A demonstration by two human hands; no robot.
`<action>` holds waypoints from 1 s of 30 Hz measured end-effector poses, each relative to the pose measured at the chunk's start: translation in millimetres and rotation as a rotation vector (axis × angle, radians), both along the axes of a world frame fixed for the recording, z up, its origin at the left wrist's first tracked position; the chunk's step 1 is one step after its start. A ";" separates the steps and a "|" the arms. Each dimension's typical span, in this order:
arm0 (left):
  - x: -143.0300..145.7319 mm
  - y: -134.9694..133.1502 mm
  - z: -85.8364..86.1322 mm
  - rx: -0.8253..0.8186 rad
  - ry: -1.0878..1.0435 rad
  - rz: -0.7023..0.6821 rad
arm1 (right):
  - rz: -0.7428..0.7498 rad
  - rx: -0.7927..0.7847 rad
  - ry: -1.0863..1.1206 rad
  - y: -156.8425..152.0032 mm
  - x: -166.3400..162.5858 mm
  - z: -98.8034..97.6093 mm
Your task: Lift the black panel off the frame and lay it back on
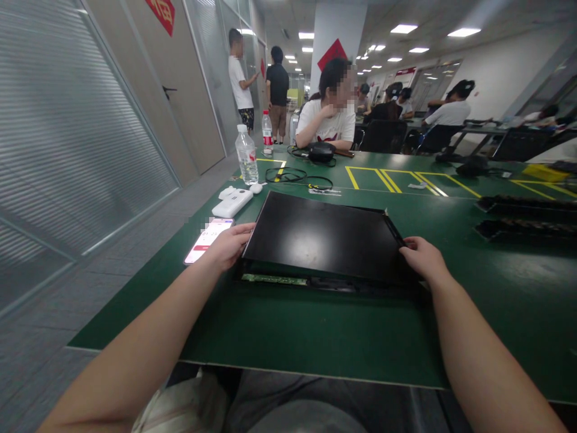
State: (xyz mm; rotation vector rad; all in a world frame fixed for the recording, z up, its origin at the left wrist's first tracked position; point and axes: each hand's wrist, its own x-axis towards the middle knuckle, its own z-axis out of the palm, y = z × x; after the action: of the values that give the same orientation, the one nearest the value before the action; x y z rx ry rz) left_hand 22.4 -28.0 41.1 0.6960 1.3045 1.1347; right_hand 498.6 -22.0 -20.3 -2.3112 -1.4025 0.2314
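A flat black display panel lies in front of me, its left side raised and tilted over a black frame. Along the frame's near edge a strip of green circuit board shows. My left hand is closed on the panel's left edge, its thumb and fingertips partly hidden. At the right edge, my right hand pinches the panel's side close to the frame; whether it also grips the frame I cannot tell. A lit phone lies just left of my left hand.
Beyond the phone are a white device, a water bottle and a black cable. Dark strips lie on the green table at right. A person sits across; several others are farther back.
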 end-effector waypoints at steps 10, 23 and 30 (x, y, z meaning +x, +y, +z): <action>1.3 -1.3 3.4 0.014 -0.014 -0.008 | 0.006 -0.009 0.017 -2.2 -2.9 3.5; 13.3 -8.1 -9.7 0.142 -0.010 -0.039 | 0.003 0.022 0.013 0.2 1.9 -1.6; 9.1 -8.8 -8.0 0.180 -0.062 -0.096 | 0.003 0.017 0.063 1.3 4.9 -2.9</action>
State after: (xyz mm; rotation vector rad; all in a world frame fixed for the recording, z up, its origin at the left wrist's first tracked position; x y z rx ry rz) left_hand 31.6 -36.8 33.2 0.8407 1.1140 1.1957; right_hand 503.5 -20.7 -23.1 -2.2681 -1.3722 0.2890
